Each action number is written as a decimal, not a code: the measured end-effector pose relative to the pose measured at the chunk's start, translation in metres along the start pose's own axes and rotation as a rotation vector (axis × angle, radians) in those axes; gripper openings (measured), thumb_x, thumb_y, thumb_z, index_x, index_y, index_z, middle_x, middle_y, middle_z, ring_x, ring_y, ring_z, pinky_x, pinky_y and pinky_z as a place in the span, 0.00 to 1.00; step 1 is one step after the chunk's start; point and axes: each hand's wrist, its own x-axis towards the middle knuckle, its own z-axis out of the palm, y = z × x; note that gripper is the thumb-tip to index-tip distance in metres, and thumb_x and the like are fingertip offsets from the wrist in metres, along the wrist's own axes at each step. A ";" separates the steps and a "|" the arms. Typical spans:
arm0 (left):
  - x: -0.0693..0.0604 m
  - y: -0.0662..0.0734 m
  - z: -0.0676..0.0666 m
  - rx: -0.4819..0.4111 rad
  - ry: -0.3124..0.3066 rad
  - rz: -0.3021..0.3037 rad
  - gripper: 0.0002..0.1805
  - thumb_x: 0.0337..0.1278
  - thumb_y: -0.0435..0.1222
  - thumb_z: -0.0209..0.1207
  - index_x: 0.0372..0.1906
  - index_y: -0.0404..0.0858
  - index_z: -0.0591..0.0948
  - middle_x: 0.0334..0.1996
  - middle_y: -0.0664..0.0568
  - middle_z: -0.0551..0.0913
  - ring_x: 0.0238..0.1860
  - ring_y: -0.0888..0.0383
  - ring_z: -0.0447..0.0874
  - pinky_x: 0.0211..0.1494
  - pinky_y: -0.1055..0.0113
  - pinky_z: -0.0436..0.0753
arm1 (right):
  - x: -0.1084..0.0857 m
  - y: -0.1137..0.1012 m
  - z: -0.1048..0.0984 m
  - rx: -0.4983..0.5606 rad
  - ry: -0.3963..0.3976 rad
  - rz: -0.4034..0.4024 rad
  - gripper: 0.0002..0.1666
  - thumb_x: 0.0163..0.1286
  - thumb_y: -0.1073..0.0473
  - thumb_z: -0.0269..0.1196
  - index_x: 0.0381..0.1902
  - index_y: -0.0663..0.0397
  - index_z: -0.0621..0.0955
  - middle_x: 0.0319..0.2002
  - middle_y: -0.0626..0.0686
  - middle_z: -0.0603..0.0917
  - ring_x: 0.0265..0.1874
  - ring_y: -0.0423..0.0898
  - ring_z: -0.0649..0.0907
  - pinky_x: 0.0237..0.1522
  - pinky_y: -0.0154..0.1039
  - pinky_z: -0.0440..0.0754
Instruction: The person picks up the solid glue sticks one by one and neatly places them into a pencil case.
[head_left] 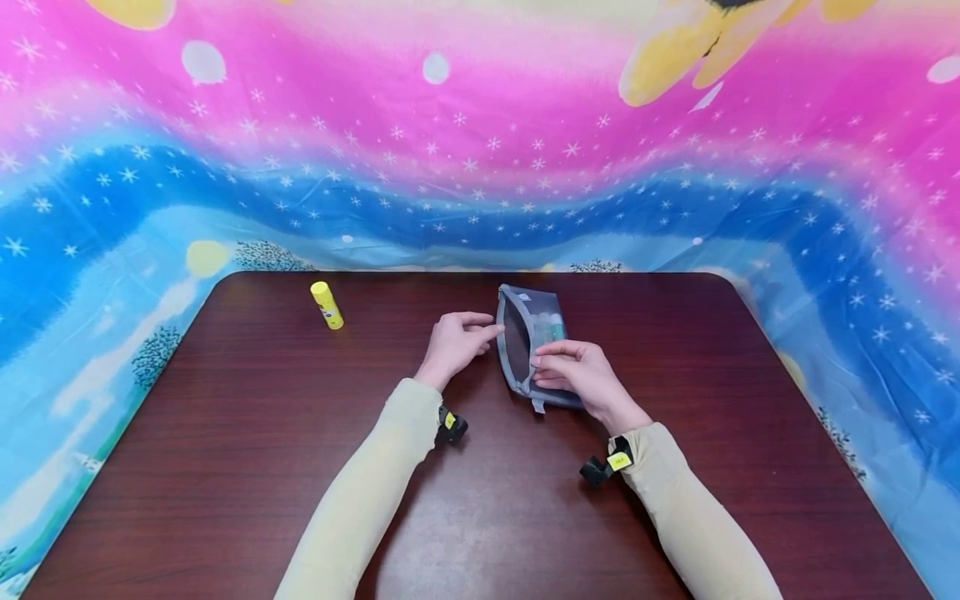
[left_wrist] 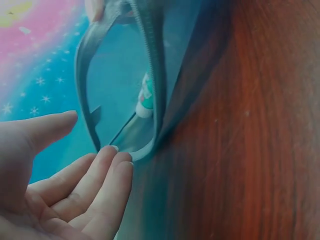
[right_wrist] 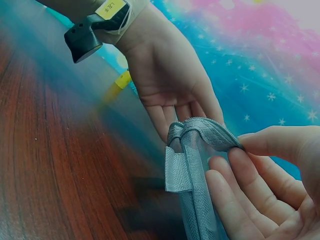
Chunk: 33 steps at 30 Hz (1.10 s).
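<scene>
A grey mesh zipper pouch (head_left: pixel 557 392) lies on the table with its mouth gaping toward the left. The right hand (head_left: pixel 592 383) pinches the pouch's near edge between thumb and fingers, as the right wrist view also shows of this hand (right_wrist: pixel 270 185). At the other side of the mouth, the left hand (head_left: pixel 453 343) is held with fingers extended and thumb apart; in the left wrist view this hand (left_wrist: pixel 75 185) has its fingertips by the pouch's rim (left_wrist: pixel 156 75). Inside the pouch shows a white and green tube (left_wrist: pixel 145 100).
A yellow glue stick (head_left: pixel 327 305) is at the back left of the dark wooden table (head_left: pixel 225 433). Behind the table hangs a pink and blue patterned cloth (head_left: pixel 420 167). Each wrist bears a small black camera.
</scene>
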 end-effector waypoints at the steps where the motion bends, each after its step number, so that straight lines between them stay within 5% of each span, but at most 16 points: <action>1: 0.000 0.000 -0.001 -0.004 0.006 0.009 0.23 0.62 0.43 0.70 0.58 0.35 0.85 0.38 0.48 0.90 0.39 0.47 0.90 0.45 0.57 0.87 | 0.000 0.000 0.000 0.001 -0.001 -0.001 0.17 0.71 0.67 0.66 0.52 0.78 0.81 0.38 0.58 0.88 0.33 0.49 0.89 0.42 0.45 0.87; 24: -0.009 -0.006 -0.030 0.030 0.112 0.083 0.25 0.61 0.49 0.70 0.60 0.43 0.85 0.44 0.53 0.89 0.51 0.58 0.85 0.58 0.57 0.80 | -0.002 0.000 -0.001 0.004 0.001 0.001 0.17 0.71 0.67 0.66 0.52 0.77 0.81 0.38 0.58 0.88 0.33 0.49 0.89 0.42 0.46 0.88; 33: -0.011 -0.007 -0.041 0.016 0.142 0.085 0.23 0.60 0.49 0.71 0.58 0.46 0.86 0.45 0.55 0.89 0.48 0.61 0.86 0.58 0.60 0.80 | -0.002 0.000 -0.001 0.008 -0.001 -0.002 0.16 0.71 0.68 0.66 0.51 0.77 0.81 0.38 0.58 0.88 0.32 0.49 0.89 0.42 0.45 0.88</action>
